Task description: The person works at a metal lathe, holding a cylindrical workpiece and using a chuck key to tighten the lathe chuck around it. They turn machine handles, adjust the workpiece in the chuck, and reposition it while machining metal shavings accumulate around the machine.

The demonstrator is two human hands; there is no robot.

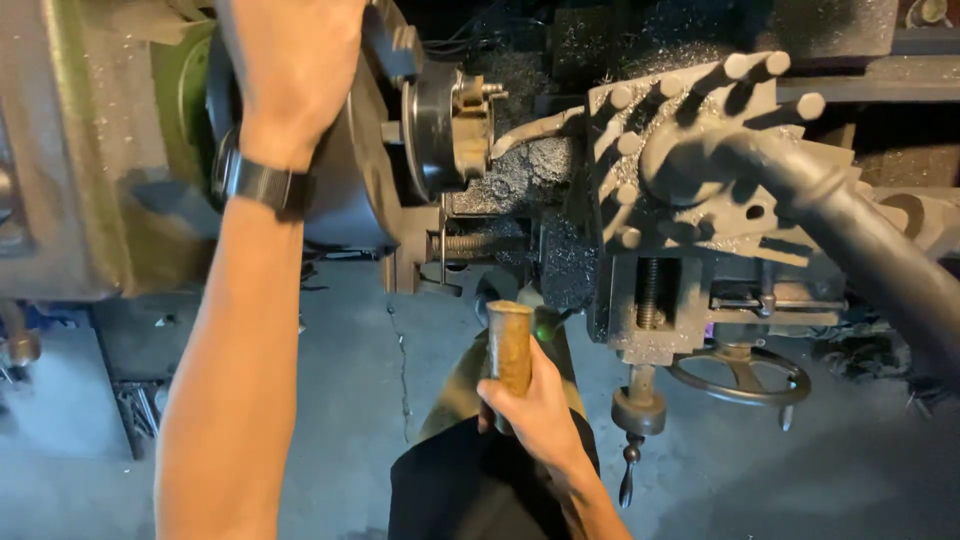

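Note:
My left hand [295, 60] reaches up and rests on the dark round chuck [345, 190] of a lathe, fingers curled over its top edge; a black band sits on that wrist. Low in the middle, my right hand [535, 405] is wrapped around the lower end of a short rusty-brown metal cylinder [510, 340], held upright and away from the machine. A dark round workpiece [445, 125] with a lighter metal face is clamped in the chuck, facing right toward the tool post [690, 150].
The tool post carries several protruding bolts and a long dark handle [870, 250]. Below it hang a handwheel [740, 375] and a small crank. Metal shavings cover the lathe bed. A cracked grey concrete floor [350, 400] lies beneath, and the green-grey headstock [90, 150] fills the left.

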